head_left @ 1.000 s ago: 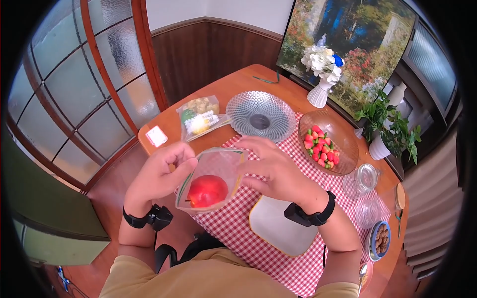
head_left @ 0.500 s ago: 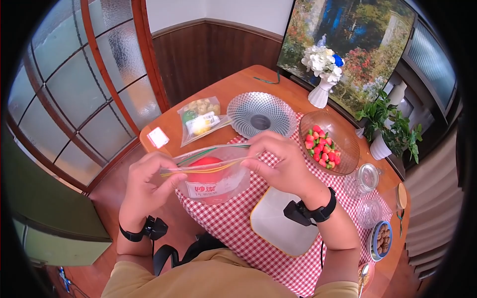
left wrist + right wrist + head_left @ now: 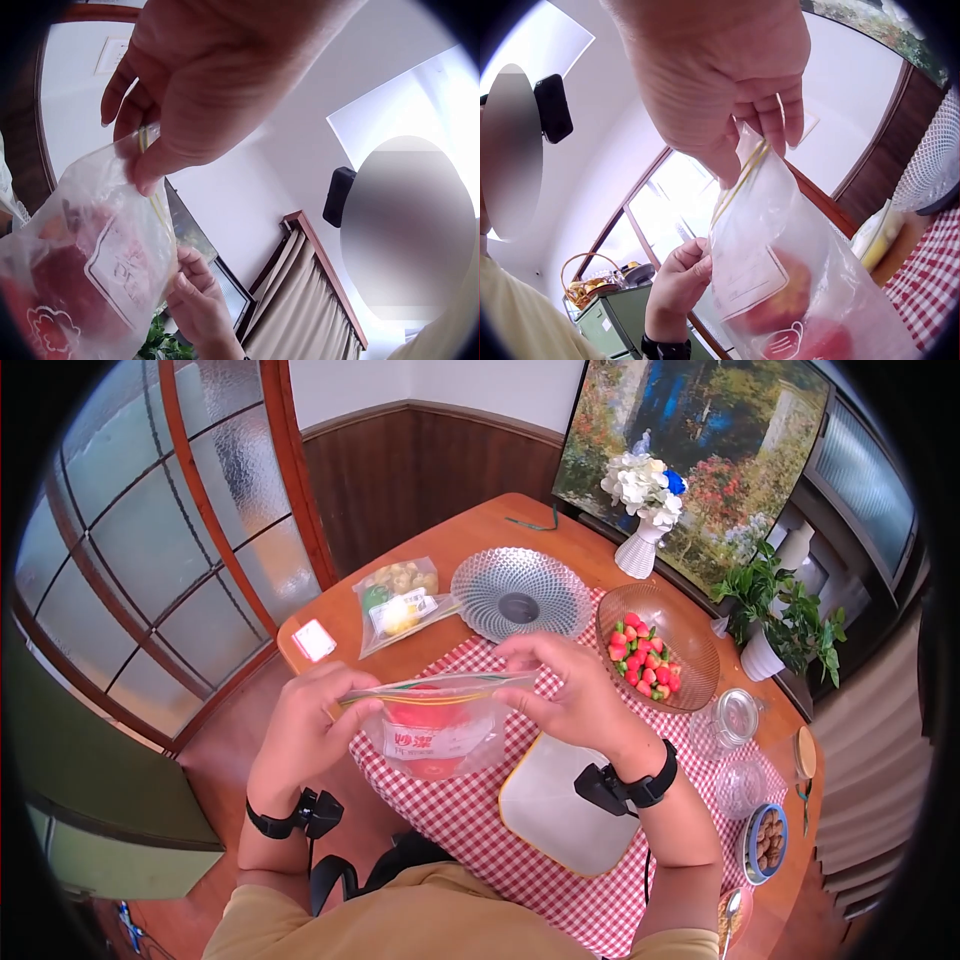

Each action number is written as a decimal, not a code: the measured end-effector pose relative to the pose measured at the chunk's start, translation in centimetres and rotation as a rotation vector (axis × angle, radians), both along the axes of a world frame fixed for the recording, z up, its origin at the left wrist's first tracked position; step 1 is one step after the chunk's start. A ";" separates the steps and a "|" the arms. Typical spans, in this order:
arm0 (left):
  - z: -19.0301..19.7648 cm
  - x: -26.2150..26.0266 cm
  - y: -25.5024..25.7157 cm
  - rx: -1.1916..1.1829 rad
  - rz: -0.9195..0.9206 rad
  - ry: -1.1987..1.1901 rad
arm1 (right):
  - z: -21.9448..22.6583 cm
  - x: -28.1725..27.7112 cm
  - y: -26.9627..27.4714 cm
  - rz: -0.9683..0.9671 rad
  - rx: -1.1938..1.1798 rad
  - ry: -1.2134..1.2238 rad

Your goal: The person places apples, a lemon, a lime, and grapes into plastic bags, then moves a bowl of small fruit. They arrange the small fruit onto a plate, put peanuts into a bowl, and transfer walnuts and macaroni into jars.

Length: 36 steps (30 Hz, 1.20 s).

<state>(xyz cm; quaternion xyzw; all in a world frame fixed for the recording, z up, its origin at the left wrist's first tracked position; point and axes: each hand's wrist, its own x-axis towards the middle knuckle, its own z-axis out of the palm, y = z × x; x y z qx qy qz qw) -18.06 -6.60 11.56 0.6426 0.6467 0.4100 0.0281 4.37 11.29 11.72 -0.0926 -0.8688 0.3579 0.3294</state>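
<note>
A clear zip bag (image 3: 440, 735) with white-and-red print hangs between both hands in the head view, red fruit (image 3: 784, 300) showing through its plastic. My left hand (image 3: 312, 725) pinches one top corner between thumb and fingers; my right hand (image 3: 575, 695) pinches the opposite corner. The zip strip (image 3: 430, 696), with green and yellow lines, stretches nearly straight between them. In the left wrist view the left thumb presses on the strip (image 3: 154, 199). Whether the zip is sealed I cannot tell.
Behind the bag stand a grey glass bowl (image 3: 480, 585), a filled zip bag (image 3: 400, 595) and a brown bowl (image 3: 700, 650) of strawberries. Glass jars (image 3: 737, 717) and a walnut dish (image 3: 768, 843) line the right side. A grey mat (image 3: 565, 810) lies on the checked cloth (image 3: 430, 810).
The bag's wide mouth has been drawn into a narrow line and its printed side has turned into view. Both hands have shifted their hold to the top corners.
</note>
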 end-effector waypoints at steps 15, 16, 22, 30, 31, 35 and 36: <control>-0.5 0.1 0.5 -0.044 0.052 -0.082 | -1.2 -0.2 0.2 -0.058 0.248 -0.064; -0.6 0.1 0.4 -0.037 0.058 -0.094 | -1.2 -0.2 0.2 -0.058 0.250 -0.062; -0.3 0.6 0.2 0.004 0.093 0.001 | -0.7 -0.3 -0.2 -0.016 0.308 -0.069; 0.8 1.8 0.3 -0.017 0.044 0.104 | -0.7 -0.4 -0.3 0.040 0.322 -0.092; 1.0 2.1 0.4 -0.012 0.036 0.153 | -0.7 -0.4 -0.4 0.035 0.310 -0.101; 0.5 2.1 0.8 -0.001 0.007 0.198 | -0.5 -0.4 -0.9 0.018 0.334 -0.128; 0.3 2.1 0.9 0.018 0.015 0.204 | -0.5 -0.4 -1.1 0.016 0.336 -0.128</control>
